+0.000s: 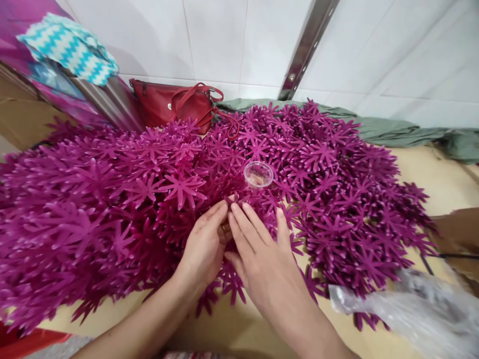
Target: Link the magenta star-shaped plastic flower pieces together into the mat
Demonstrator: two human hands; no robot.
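Note:
My left hand (205, 244) is closed in a pinch at the middle of the view. A small bit of a purple star-shaped plastic piece (234, 199) shows at its fingertips; the rest is hidden behind my fingers. Against it lies my right hand (264, 254), fingers stretched out, its fingertips touching the piece and its little finger held apart. Just beyond the fingertips, a small clear round plastic cup (258, 174) rests among the purple pieces, with a little pale brownish stuff at its bottom. Heaped purple star-shaped pieces (183, 187) surround both hands.
Behind the heap stand a red handbag (157, 102) and metal tubes (99, 102) draped with a blue-and-white zigzag cloth (71, 47). Green fabric (396, 130) runs along the tiled wall (217, 40). A clear plastic bag (419, 309) lies right; a red edge (30, 341) shows lower left.

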